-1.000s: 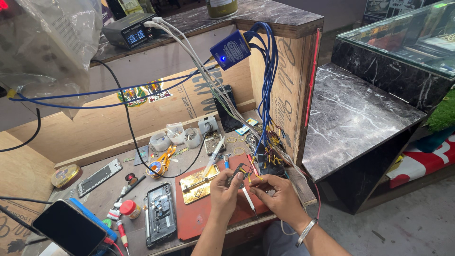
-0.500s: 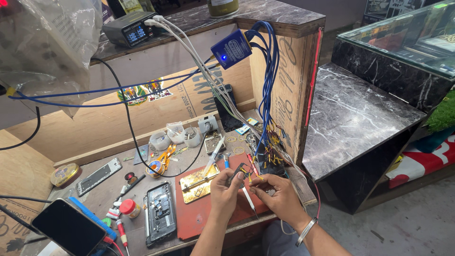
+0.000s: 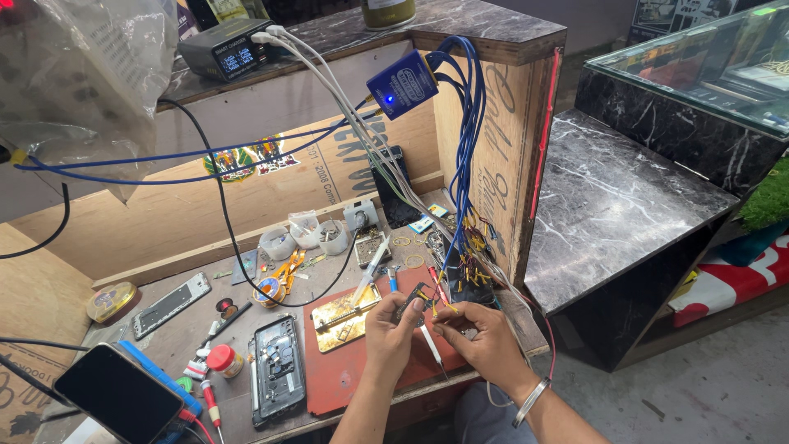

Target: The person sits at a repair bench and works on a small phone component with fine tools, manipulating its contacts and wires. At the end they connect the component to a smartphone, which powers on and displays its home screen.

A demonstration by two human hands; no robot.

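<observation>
Red mat (image 3: 345, 374) on wooden table (image 3: 74, 304), left hand (image 3: 388, 337) fingers pinched on small dark component (image 3: 413, 298) above mat, right hand (image 3: 481, 341) fingers curled beside it, grip unclear, both unchanged from earlier, opened phone (image 3: 276, 370) left of mat.

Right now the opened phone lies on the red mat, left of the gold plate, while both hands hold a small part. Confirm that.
Not quite. The head view shows the opened phone lying on the bare wooden bench, just off the red mat's left edge. The rest holds: it is left of the gold plate, and the left hand and right hand hold a small part.
</observation>
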